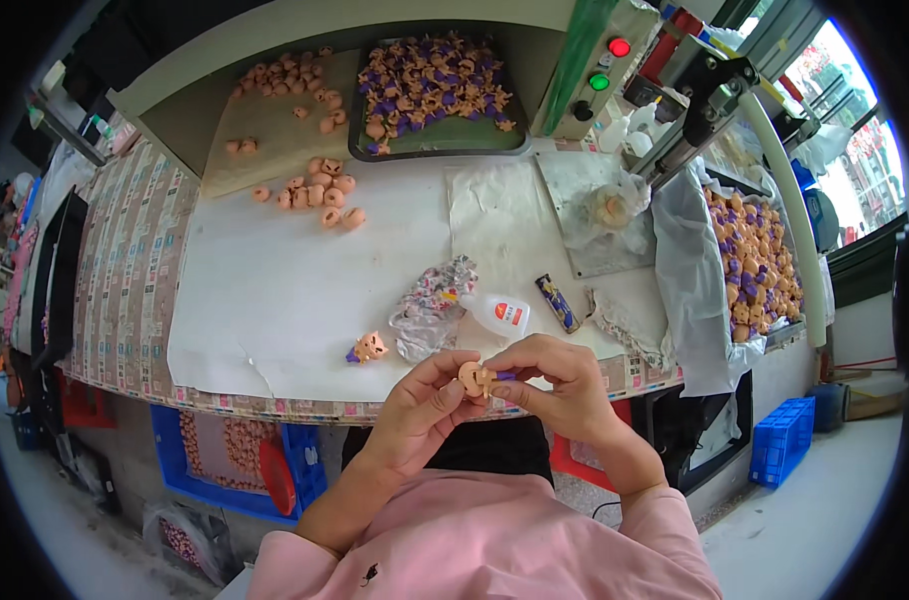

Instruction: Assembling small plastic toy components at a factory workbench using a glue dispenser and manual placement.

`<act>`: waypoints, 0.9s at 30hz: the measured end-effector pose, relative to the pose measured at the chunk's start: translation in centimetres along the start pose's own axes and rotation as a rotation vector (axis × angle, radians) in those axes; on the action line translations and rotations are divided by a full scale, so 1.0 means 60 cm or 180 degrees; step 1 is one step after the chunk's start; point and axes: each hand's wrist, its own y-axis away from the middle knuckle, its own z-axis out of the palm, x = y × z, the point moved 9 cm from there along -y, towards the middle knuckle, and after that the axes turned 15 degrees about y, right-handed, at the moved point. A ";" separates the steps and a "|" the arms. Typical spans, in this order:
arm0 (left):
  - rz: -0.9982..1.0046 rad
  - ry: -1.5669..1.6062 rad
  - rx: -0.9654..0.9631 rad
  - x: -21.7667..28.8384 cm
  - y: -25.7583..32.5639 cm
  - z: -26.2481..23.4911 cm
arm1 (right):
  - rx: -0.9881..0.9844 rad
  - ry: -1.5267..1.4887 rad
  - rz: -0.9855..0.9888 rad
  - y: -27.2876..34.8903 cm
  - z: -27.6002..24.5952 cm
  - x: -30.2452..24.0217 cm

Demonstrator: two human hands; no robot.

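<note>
Close to the table's front edge, my left hand (427,408) pinches a hollow peach doll head (469,376) between thumb and fingers. My right hand (563,385) grips a small doll body (487,384) with a purple part, pressed against the head; whether the two are joined I cannot tell. A doll (368,348) with a head and purple body lies on the white sheet to the left of my hands. Just beyond them are a white squeeze bottle (502,314), a crumpled patterned cloth (427,312) and a dark blue tube (557,303).
Loose doll heads (320,190) lie farther back. A black tray (430,154) holds many purple-clad bodies. On the right stand a metal press (703,110), a control box (587,75) with lit buttons, and a lined bin (687,265) of dolls. Blue crates (783,440) sit below.
</note>
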 end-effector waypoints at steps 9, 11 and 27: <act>0.0108 -0.0516 -0.0045 -0.040 0.002 -0.007 | -0.0225 0.0475 -0.0373 0.031 -0.028 -0.001; 0.0175 -0.0620 -0.0043 -0.043 0.001 -0.007 | -0.0310 0.0467 -0.0510 0.033 -0.030 0.000; 0.0365 -0.1246 0.0006 -0.028 -0.009 0.006 | -0.0083 0.0374 -0.0794 0.044 -0.018 0.017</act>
